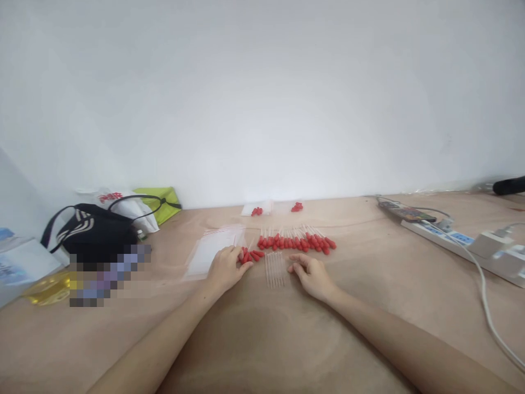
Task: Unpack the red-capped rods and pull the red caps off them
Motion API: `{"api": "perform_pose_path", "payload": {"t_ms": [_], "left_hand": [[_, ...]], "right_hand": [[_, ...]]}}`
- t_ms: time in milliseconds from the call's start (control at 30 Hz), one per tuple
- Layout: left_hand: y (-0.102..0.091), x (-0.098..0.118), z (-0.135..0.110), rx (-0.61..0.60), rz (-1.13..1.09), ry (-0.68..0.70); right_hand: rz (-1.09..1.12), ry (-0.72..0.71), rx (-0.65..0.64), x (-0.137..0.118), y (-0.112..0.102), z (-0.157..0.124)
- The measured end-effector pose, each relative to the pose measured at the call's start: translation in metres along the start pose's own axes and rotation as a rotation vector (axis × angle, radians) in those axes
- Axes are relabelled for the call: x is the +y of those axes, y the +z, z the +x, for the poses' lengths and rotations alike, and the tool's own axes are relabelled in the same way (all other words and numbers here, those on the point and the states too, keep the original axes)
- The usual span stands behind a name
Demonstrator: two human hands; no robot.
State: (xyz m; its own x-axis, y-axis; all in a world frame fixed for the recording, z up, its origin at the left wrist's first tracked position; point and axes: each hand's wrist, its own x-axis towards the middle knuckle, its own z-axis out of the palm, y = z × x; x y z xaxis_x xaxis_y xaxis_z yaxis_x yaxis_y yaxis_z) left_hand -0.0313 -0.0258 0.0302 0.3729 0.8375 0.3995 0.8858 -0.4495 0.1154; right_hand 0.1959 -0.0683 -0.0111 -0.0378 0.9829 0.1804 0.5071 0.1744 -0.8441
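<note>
My left hand point(225, 269) rests on the table with its fingers curled against a small heap of red rubber bulbs point(256, 255); thumb and fingertips close about a bulb at the heap's left edge, partly hidden. Between my two hands lies a row of thin clear tubes point(274, 271), side by side. Just right of them is my right hand point(315, 278), thumb and fingers pinched together; anything in the pinch is too small to make out. Beyond the tubes lies a long row of droppers point(293, 241), red bulbs toward me and clear stems pointing away.
White sheets or plastic bags point(213, 251) lie left of my left hand. Two small groups of red bulbs point(256, 211) are near the wall. At left are a black bag point(92, 232) and a yellow-green bag point(164, 205). A phone point(406, 212) and power strip point(435, 234) with cables are at right.
</note>
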Motion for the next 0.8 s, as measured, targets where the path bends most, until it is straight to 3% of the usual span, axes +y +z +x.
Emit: {"api": "perform_pose_path", "payload": {"t_ms": [100,200,367,533,633,800], "left_hand": [[0.002,0.0,-0.004,0.082,0.014,0.028],[-0.001,0.0,-0.014,0.246,-0.038,0.077],[-0.005,0.004,-0.038,0.415,-0.158,0.128],[0.005,0.012,-0.042,0.336,-0.266,0.162],[0.014,0.022,-0.028,0.28,-0.304,0.236],[0.024,0.038,-0.005,0.221,-0.352,0.402]], "right_hand": [[0.001,-0.003,-0.002,0.001,0.0,0.0],[-0.005,-0.025,0.017,0.002,0.001,0.0],[-0.056,-0.158,0.149,0.0,0.0,-0.003],[-0.291,-0.484,0.291,-0.002,-0.01,-0.007],[-0.48,-0.651,0.225,-0.002,-0.019,-0.006],[-0.602,-0.672,0.14,0.0,-0.023,-0.002]]}}
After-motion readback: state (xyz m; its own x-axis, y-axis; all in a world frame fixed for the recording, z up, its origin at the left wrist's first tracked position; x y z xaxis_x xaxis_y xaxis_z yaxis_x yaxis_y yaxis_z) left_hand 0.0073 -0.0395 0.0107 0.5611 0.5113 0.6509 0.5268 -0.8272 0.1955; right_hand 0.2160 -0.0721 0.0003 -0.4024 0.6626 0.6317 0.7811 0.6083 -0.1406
